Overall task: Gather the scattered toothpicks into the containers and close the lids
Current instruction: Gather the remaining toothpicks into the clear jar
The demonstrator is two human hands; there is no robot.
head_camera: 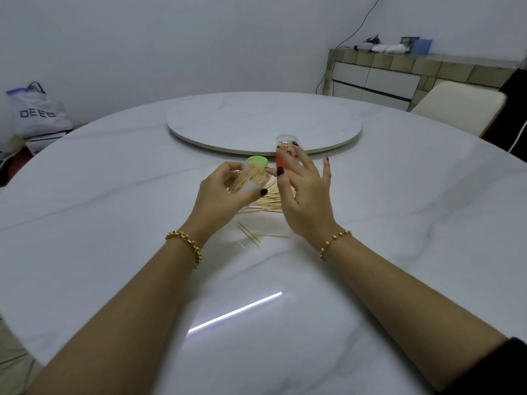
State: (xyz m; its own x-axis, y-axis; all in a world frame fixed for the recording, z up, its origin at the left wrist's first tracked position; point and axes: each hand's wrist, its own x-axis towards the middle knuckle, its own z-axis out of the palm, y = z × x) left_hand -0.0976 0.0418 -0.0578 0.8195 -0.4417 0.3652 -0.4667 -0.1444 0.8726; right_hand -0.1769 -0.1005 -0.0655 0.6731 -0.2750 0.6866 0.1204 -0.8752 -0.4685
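- White marble table (114, 212) fills the view, a bright strip of light reflected on its near part.
- A few stray toothpicks (249, 235) lie between the wrists; a bigger heap (268, 202) sits just beyond, partly under both hands.
- Left hand (225, 192) wraps a clear, green-ended container (251, 173), tilted and holding many toothpicks.
- Right hand (302, 192) hovers beside it, fingers spread wide and gripping nothing, thumb tip near the container.
- Behind that hand stands an orange container (285, 155) with a clear top, upright, just before the turntable (265, 121).
- Judgement: keep the tilted container's mouth low beside the heap and feed small aligned bunches, so none jam crosswise.
- Hard to tell: which end of the green container is open, where its lid is, and whether the orange one is closed; the right hand covers part of it.
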